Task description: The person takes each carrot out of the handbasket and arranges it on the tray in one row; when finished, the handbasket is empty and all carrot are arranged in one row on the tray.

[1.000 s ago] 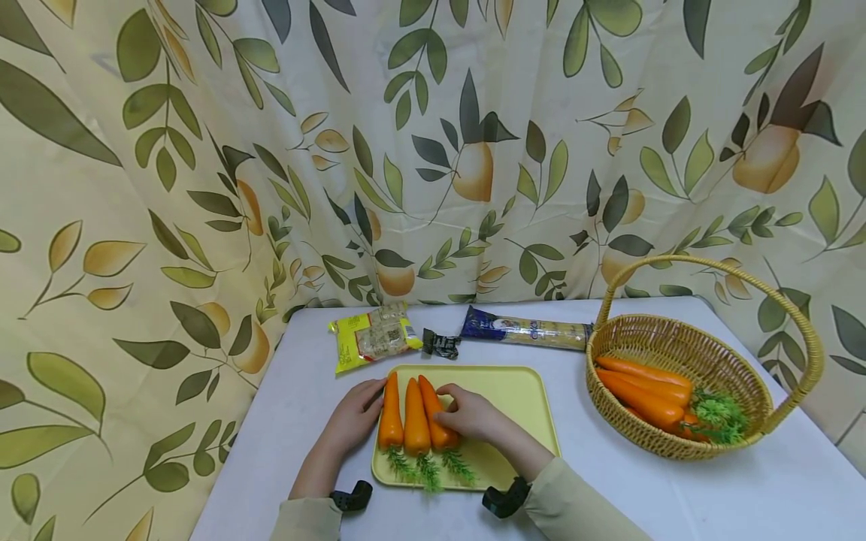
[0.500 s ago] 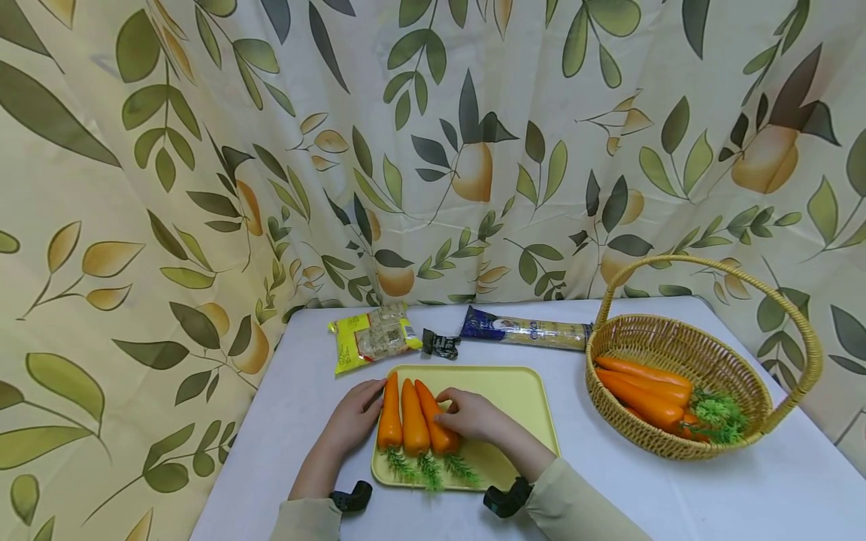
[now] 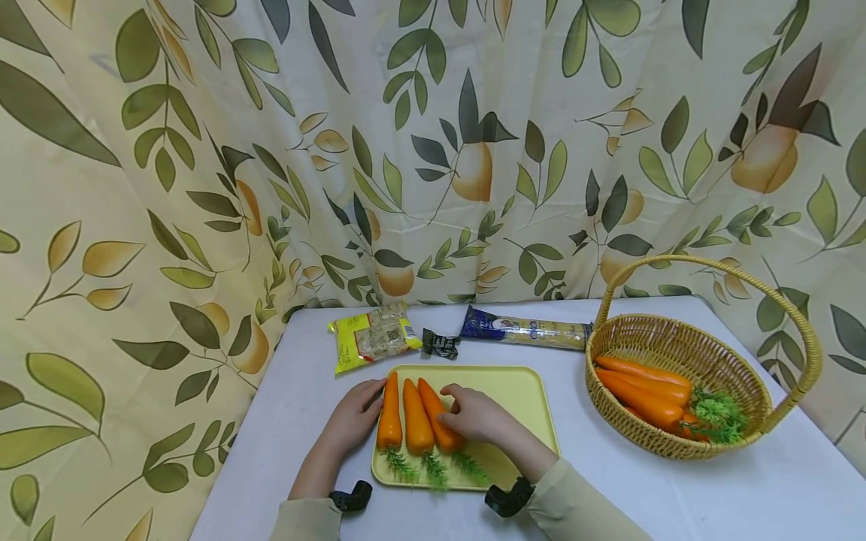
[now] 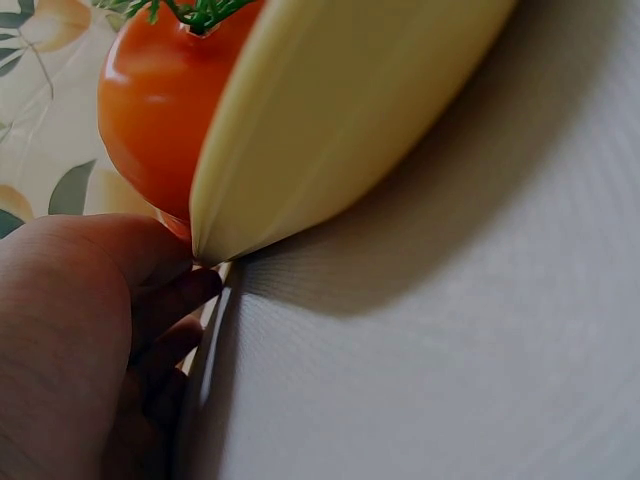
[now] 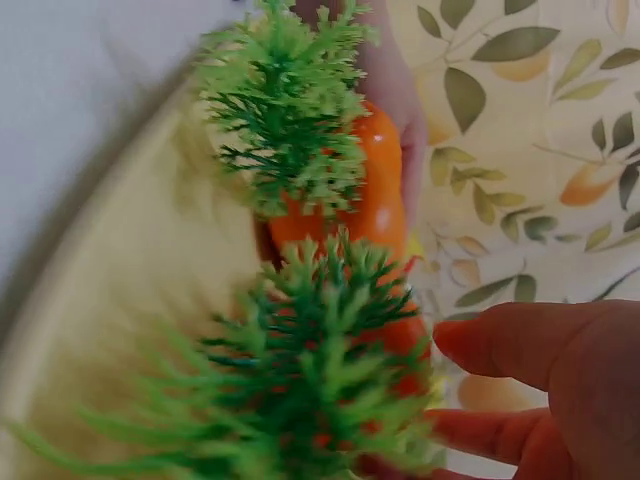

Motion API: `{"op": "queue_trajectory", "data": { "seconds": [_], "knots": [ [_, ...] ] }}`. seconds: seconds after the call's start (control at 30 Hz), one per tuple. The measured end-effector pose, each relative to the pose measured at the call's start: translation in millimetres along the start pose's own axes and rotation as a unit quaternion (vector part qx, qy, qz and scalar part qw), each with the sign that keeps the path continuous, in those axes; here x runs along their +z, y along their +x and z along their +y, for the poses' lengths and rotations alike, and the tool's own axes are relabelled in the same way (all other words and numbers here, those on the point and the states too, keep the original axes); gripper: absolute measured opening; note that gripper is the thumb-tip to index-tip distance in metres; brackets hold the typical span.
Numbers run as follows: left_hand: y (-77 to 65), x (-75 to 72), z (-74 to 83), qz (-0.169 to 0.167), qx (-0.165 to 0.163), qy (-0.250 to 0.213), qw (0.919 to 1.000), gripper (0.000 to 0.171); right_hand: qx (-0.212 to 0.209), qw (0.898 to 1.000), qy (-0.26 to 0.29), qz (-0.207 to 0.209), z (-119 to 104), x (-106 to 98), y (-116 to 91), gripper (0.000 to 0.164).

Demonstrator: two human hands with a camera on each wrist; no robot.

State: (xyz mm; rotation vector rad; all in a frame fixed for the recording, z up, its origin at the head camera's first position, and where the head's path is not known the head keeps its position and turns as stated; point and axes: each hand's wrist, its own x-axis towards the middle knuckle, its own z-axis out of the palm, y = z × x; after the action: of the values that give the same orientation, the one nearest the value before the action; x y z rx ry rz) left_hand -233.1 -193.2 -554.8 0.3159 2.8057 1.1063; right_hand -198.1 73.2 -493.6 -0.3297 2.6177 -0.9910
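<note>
Three orange carrots with green tops lie side by side on a yellow tray (image 3: 521, 398). My left hand (image 3: 355, 419) is at the tray's left edge, beside the left carrot (image 3: 389, 421). Its thumb and fingers pinch the tray's rim in the left wrist view. To the right of the middle carrot (image 3: 417, 422), my right hand (image 3: 476, 417) holds the right carrot (image 3: 433, 409) between thumb and fingers. Leafy tops (image 5: 310, 370) cover much of the carrots in the right wrist view, hiding part of this grip.
A wicker basket (image 3: 609, 406) with several carrots stands at the right. Behind the tray lie a yellow packet (image 3: 352, 342), a small black packet (image 3: 441, 344) and a long blue-ended pack (image 3: 534, 332). A patterned curtain (image 3: 433, 248) hangs behind the table.
The middle and right carrots shifted slightly left, then back to the right, with my right hand on the right one. My left hand and the left carrot have barely moved.
</note>
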Motion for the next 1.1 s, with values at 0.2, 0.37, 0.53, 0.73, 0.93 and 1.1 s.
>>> {"op": "queue_trajectory", "data": {
  "seconds": [0.2, 0.37, 0.53, 0.73, 0.93, 1.1],
  "knots": [
    [1.2, 0.9, 0.6, -0.004, -0.007, 0.000, 1.0000, 0.045, 0.003, 0.999, -0.029, 0.035, -3.4, -13.8, -4.5, 0.050],
    [2.0, 1.0, 0.6, -0.005, -0.010, 0.000, 0.9999, 0.045, -0.010, 0.998, -0.041, 0.047, -1.2, -36.0, -12.3, 0.049],
    [0.8, 0.8, 0.4, -0.004, -0.004, -0.001, 1.0000, 0.045, -0.039, 0.998, -0.036, 0.044, 6.6, -66.7, -22.4, 0.048],
    [-0.2, 0.4, 0.2, -0.004, -0.015, -0.004, 0.9999, 0.045, -0.068, 0.996, -0.037, 0.053, 18.2, -106.4, -41.2, 0.046],
    [-0.5, -0.8, 1.2, -0.006, -0.012, -0.009, 0.9999, 0.044, -0.055, 0.995, -0.053, 0.069, 36.0, -148.3, -68.4, 0.047],
    [-1.6, -1.6, 3.0, -0.005, -0.007, -0.010, 0.9999, 0.044, -0.010, 0.995, -0.053, 0.082, 61.0, -179.3, -93.0, 0.050]
  ]
}}
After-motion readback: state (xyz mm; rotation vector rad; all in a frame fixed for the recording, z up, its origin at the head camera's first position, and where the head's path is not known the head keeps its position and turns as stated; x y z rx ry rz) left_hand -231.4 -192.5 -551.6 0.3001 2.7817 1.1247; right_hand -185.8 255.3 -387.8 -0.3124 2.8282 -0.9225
